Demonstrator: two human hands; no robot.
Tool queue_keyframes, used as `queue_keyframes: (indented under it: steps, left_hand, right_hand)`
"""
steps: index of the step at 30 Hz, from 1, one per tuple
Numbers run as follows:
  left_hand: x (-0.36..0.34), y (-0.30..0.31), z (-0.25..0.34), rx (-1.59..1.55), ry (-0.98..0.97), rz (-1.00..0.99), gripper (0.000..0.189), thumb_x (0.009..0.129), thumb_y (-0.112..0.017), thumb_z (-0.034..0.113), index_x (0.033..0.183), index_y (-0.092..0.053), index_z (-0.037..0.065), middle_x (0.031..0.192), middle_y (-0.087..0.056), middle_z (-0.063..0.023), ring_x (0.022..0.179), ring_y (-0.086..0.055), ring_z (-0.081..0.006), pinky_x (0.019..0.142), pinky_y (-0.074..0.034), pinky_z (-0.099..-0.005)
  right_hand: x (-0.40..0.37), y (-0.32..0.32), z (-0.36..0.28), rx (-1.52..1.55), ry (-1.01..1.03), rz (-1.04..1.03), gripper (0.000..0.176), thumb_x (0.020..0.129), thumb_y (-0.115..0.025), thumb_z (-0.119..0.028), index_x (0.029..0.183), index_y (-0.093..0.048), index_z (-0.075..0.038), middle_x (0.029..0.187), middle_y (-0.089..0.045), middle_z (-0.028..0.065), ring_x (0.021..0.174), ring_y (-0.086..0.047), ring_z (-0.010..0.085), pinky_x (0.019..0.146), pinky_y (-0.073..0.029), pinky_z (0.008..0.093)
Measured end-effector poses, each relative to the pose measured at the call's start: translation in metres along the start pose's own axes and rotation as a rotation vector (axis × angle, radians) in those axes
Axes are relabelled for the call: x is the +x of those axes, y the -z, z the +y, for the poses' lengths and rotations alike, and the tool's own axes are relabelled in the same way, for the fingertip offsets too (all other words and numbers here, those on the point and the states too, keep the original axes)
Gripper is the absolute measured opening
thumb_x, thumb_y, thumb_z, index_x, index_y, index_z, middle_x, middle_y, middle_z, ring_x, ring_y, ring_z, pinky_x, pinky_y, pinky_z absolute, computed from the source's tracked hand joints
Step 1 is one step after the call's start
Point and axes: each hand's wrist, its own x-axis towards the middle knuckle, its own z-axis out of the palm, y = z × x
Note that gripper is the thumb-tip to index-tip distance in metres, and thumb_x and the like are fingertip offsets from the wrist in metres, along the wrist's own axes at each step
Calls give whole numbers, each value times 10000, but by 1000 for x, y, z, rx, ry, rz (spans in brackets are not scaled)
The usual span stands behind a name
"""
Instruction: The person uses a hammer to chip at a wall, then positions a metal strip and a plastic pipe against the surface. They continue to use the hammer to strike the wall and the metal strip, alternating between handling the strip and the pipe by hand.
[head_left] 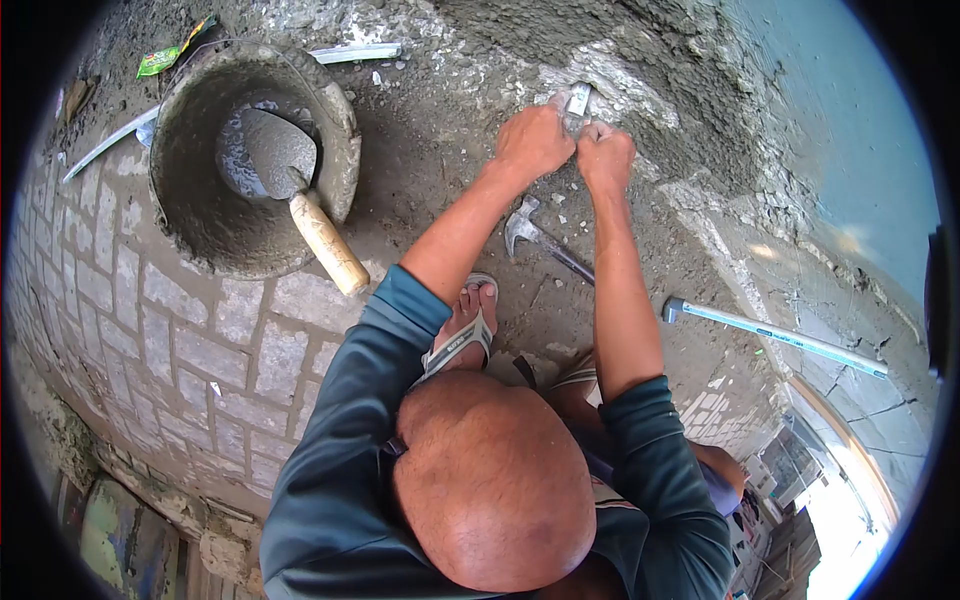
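My left hand [537, 140] is closed on a short, flat, pale metal piece [578, 98] at the base of the rough plastered wall [690, 90]. Close beside it, my right hand [606, 157] has its fingers curled in at the lower end of the same piece. The piece's far end points at a chipped, whitish patch of the wall; my fingers hide the rest of it. Below my hands a claw hammer [525, 228] lies on the ground, its handle running under my right forearm.
To the left stands a mortar-caked bucket [345, 160] with a wooden-handled trowel [330, 245] leaning in it. A light blue pipe [775, 332] rests along the wall at right. A pale strip [355, 53] and a green packet [158, 62] lie behind the bucket. Brick paving [210, 330] spreads left.
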Motion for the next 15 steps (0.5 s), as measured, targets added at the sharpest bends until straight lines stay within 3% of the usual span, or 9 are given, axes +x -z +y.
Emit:
queue_keyframes:
  steps: [1, 3, 4, 6, 11, 13, 14, 15]
  left_hand:
    - [0, -1, 0, 4, -3, 2, 546, 735, -616, 163, 1262, -559, 33, 857, -669, -251, 843, -655, -411, 772, -521, -489]
    - [-1, -2, -1, 11, 34, 72, 317, 833, -552, 178, 1130, -635, 102, 865, -662, -252, 836, -638, -426, 760, -497, -508]
    - [-1, -1, -2, 13, 31, 74, 317, 833, -552, 178, 1130, -635, 102, 865, -662, -252, 836, -638, -426, 760, -497, -508]
    - [-7, 0, -7, -89, 44, 133, 266, 799, -587, 169, 1002, -650, 11, 835, -660, -265, 820, -641, -439, 747, -507, -514]
    - [-13, -5, -15, -117, 48, 201, 227, 868, -562, 177, 1041, -654, 62, 848, -665, -231, 829, -635, -423, 748, -490, -488]
    - [-14, -4, -16, -128, 67, 218, 224, 874, -567, 186, 1032, -657, 54, 854, -662, -232, 830, -629, -429, 748, -488, -486]
    - [-16, -4, -18, -118, 70, 197, 231, 876, -588, 204, 1021, -662, 40, 833, -676, -204, 794, -646, -391, 727, -495, -456]
    - [-16, -6, -20, -110, 72, 178, 243, 878, -608, 221, 1010, -667, 26, 812, -691, -176, 757, -662, -353, 706, -502, -427]
  right_hand:
    - [0, -1, 1, 4, 1, 4, 207, 814, -594, -127, 720, -632, 54, 689, -592, 267, 636, -603, 396, 616, -445, 457]
    - [-3, -5, 7, 14, 18, -155, 207, 811, -593, -138, 726, -638, 46, 711, -596, 275, 673, -611, 422, 633, -449, 466]
    - [-3, -7, 10, 16, 20, -152, 207, 811, -593, -138, 726, -638, 46, 711, -596, 275, 673, -611, 422, 633, -449, 466]
    - [-7, -11, 14, 72, 8, -80, 213, 822, -583, -146, 738, -642, 41, 737, -605, 280, 707, -604, 450, 653, -455, 470]
    - [-9, -18, 7, 59, 42, -111, 209, 845, -560, -150, 766, -638, 27, 743, -599, 280, 721, -598, 460, 657, -449, 471]
    - [-18, -19, 1, 124, 192, -161, 214, 863, -541, -149, 777, -626, 28, 738, -586, 286, 674, -558, 461, 628, -438, 461]
    - [-21, -20, 3, 150, 136, -184, 203, 880, -527, -147, 807, -619, 18, 686, -554, 273, 599, -541, 395, 599, -424, 446]
    - [-25, -19, 4, 152, 137, -182, 203, 880, -527, -147, 807, -619, 18, 686, -554, 273, 599, -541, 395, 599, -424, 446]
